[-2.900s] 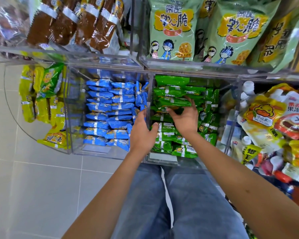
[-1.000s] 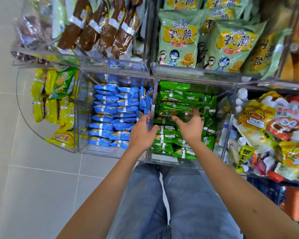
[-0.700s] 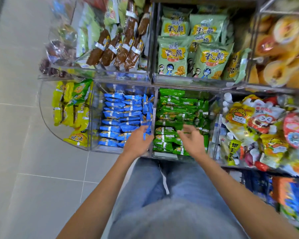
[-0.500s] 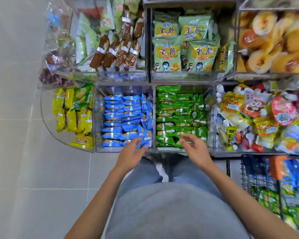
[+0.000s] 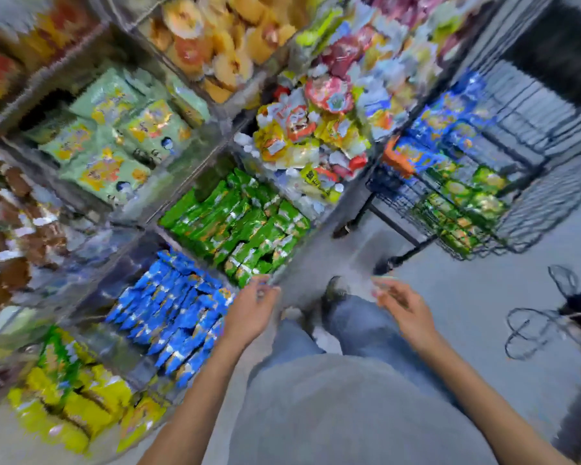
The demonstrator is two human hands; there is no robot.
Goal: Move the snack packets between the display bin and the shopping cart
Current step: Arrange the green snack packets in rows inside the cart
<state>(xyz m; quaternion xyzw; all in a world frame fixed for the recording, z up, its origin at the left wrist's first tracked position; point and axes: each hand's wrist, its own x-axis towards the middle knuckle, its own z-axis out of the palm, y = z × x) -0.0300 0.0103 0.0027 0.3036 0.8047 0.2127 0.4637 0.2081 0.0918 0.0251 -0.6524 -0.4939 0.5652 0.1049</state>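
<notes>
The picture is blurred and tilted. Green snack packets fill a clear display bin at the middle of the rack. To the right stands a black wire shopping cart holding green packets and blue packets. My left hand hovers at the bin's front corner, fingers loosely bent, holding nothing. My right hand hangs above my knee with relaxed fingers, also holding nothing.
Blue packets fill the bin beside the green one, with yellow packets at the near left. Pale green bags, brown packets and colourful pouches crowd the rack. Grey floor lies to the right, with tangled wire on it.
Both hands have drawn back out of the green packets' bin, holding nothing. The view has swung to the right and tilted, bringing the shopping cart into sight.
</notes>
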